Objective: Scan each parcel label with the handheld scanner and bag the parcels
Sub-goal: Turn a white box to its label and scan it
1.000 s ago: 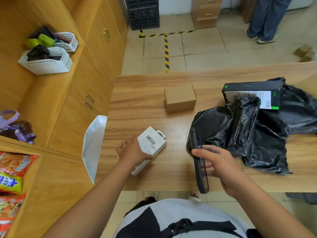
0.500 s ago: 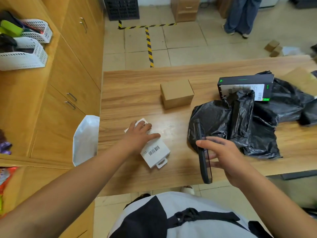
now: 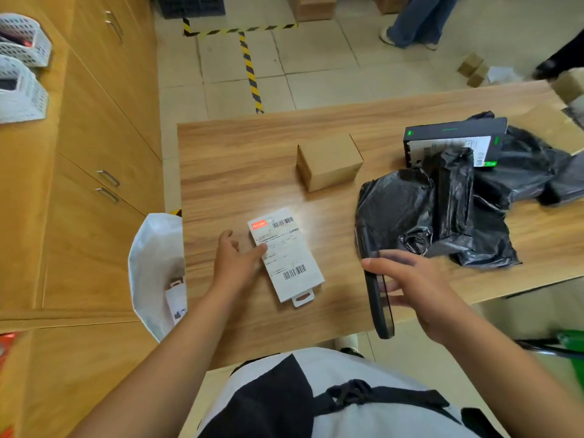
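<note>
A: Why does the white parcel (image 3: 286, 254) lie label-up on the desk (image 3: 237, 159)?
B: Likely for reading — right hand (image 3: 414, 279) grips the scanner (image 3: 376, 298) beside it, left hand (image 3: 235, 260), fingers loose, steadies its edge.

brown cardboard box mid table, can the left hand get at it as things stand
Probably yes. The left hand holds nothing, only touching the flat white labelled parcel, and bare table top lies between it and the brown cardboard box; nothing stands in the way.

white parcel (image 3: 286, 254) flat, label up; scanner (image 3: 379, 317) seemingly edge-on
</note>
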Motion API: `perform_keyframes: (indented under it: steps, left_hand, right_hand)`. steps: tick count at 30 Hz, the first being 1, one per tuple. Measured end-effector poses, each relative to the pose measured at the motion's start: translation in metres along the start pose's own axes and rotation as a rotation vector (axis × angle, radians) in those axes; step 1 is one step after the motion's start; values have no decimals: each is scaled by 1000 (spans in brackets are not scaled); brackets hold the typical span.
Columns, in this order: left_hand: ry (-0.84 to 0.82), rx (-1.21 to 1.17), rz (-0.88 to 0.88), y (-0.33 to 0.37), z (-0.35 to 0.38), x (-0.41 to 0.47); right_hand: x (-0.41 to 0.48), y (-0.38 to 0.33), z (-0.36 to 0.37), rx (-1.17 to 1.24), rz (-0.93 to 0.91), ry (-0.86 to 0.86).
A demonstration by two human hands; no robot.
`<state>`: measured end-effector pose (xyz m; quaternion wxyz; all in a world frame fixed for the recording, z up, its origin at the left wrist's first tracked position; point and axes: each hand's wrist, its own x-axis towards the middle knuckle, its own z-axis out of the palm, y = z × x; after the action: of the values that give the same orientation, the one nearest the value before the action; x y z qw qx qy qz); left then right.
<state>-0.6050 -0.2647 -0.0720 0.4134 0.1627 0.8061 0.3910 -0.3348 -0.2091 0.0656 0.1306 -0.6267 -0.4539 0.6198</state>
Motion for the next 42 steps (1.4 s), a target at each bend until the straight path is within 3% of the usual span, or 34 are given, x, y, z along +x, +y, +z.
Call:
perform_keyframes:
  steps: [8, 13, 19, 42]
  left_hand:
    - [-115, -149, 117, -9, 16, 2]
    - [-202, -148, 141, -8, 15, 9]
    - [-275, -117, 179, -6, 12, 8]
    - [-363, -84, 166, -5, 4, 10]
  right_hand:
    - [-1, -22, 14, -279, 6, -44]
    - [3, -45, 20, -626, 9, -128]
    - [13, -52, 28, -917, 190, -295]
    - [8, -39, 43, -980, 279, -387]
